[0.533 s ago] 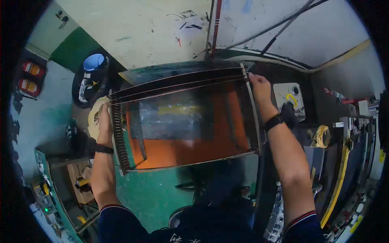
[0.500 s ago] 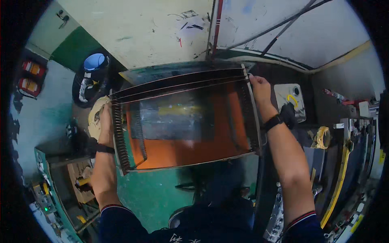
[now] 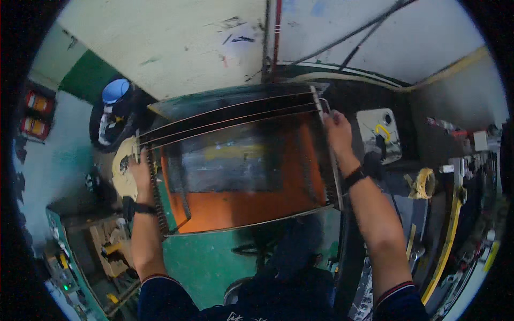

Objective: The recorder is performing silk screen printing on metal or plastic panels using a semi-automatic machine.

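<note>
A wide metal frame [image 3: 241, 166] with a glossy panel is held level above the green floor [image 3: 209, 262]. Its left edge is gripped by the left hand [image 3: 140, 172], fingers curled closed; its right edge by the right hand [image 3: 338, 134], likewise clenched. Two red-and-yellow rectangular packages [image 3: 36, 113] are seen far left, a blue round cap [image 3: 115, 90] nearby.

- A workshop: stained, paint-marked wall [image 3: 176, 48] with cables [image 3: 342, 43] running across it.
- Green-painted floor [image 3: 209, 262], a green machine [image 3: 64, 267] at the left edge.
- Cluttered racks of tools and parts [image 3: 460, 176] along the right side.
</note>
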Tool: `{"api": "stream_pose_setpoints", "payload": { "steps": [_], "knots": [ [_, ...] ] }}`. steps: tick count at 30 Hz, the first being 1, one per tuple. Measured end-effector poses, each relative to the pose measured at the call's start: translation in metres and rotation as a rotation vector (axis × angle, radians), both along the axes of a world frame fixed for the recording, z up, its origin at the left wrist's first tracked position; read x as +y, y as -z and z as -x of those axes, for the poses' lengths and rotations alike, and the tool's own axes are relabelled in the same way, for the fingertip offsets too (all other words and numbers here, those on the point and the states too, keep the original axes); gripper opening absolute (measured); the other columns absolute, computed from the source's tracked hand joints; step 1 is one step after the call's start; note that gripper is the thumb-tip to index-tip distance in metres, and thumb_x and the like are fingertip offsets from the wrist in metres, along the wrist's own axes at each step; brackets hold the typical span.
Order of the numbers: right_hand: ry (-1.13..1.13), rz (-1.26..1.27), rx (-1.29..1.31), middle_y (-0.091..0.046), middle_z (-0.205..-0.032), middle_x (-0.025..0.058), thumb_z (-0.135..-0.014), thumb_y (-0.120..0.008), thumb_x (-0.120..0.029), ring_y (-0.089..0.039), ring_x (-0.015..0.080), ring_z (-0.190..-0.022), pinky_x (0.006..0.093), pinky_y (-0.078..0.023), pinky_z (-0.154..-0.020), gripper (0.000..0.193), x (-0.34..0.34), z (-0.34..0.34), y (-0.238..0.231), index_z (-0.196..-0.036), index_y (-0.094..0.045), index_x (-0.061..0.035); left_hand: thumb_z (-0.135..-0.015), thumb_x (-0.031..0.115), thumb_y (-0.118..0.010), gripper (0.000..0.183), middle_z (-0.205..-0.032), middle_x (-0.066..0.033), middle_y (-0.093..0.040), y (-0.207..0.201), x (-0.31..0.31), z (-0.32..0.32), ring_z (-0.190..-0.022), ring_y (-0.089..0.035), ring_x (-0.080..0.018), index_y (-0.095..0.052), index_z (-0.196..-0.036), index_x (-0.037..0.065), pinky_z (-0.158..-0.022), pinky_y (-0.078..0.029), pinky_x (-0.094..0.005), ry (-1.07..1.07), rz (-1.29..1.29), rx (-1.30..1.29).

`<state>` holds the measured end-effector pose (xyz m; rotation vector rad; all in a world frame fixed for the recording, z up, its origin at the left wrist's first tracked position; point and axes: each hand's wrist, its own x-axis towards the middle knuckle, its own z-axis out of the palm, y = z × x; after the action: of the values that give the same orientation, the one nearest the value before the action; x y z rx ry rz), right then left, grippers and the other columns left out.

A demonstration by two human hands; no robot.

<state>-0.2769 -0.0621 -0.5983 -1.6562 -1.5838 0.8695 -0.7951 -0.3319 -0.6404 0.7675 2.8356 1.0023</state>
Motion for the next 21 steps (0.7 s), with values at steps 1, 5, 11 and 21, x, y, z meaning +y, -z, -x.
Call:
{"api": "stream_pose_setpoints", "payload": {
  "steps": [1, 5, 11, 21],
  "knots": [
    [0.002, -0.078, 0.039, -0.065, -0.103, 0.0156, -0.086, -0.064, -0.028, -0.061, 0.0255, -0.093, 0.0337, -0.046, -0.083, 0.037, -0.015, -0.01, 0.0, -0.11, -0.062, 0.0003, -0.088, 0.05, -0.057, 0.085, -0.138, -0.0352, -0.036, -0.004, 0.0, -0.007, -0.133, -0.031, -0.0422, -0.032, -0.133, -0.018, -0.112, -0.022, -0.0413, 0.027, -0.088, -0.003],
    [-0.095, -0.087, 0.068, -0.064, -0.103, 0.0125, -0.088, -0.065, -0.018, -0.06, 0.0216, -0.095, 0.0302, -0.046, -0.082, 0.029, -0.103, -0.071, -0.037, -0.112, -0.062, -0.0028, -0.095, 0.026, -0.054, 0.056, -0.141, -0.0237, -0.037, -0.047, 0.037, -0.126, -0.132, -0.036, -0.0359, -0.037, -0.136, -0.006, -0.11, -0.025, -0.038, 0.344, -0.272, 0.111],
    [-0.088, -0.219, -0.054, -0.064, -0.095, 0.0159, -0.086, -0.062, -0.013, -0.062, 0.0335, -0.083, 0.0378, -0.051, -0.072, 0.021, -0.258, -0.189, -0.112, -0.104, -0.063, -0.0024, -0.095, 0.011, -0.047, 0.04, -0.132, -0.0157, -0.048, -0.071, 0.115, -0.353, -0.119, -0.049, -0.0241, -0.043, -0.133, -0.002, -0.099, -0.039, -0.0343, 0.968, -0.553, -0.528],
    [1.143, -0.51, -0.623, -0.054, -0.056, 0.0059, -0.088, -0.063, -0.016, -0.047, 0.0081, -0.052, 0.0269, -0.038, -0.048, 0.023, -0.607, -0.431, -0.274, -0.073, -0.06, 0.0005, -0.098, 0.017, -0.045, 0.03, -0.094, -0.0077, -0.063, -0.236, 0.064, -0.707, -0.076, -0.056, -0.011, -0.059, -0.117, -0.002, -0.067, -0.047, -0.0235, 1.851, -0.722, -0.95]
  ]
}}
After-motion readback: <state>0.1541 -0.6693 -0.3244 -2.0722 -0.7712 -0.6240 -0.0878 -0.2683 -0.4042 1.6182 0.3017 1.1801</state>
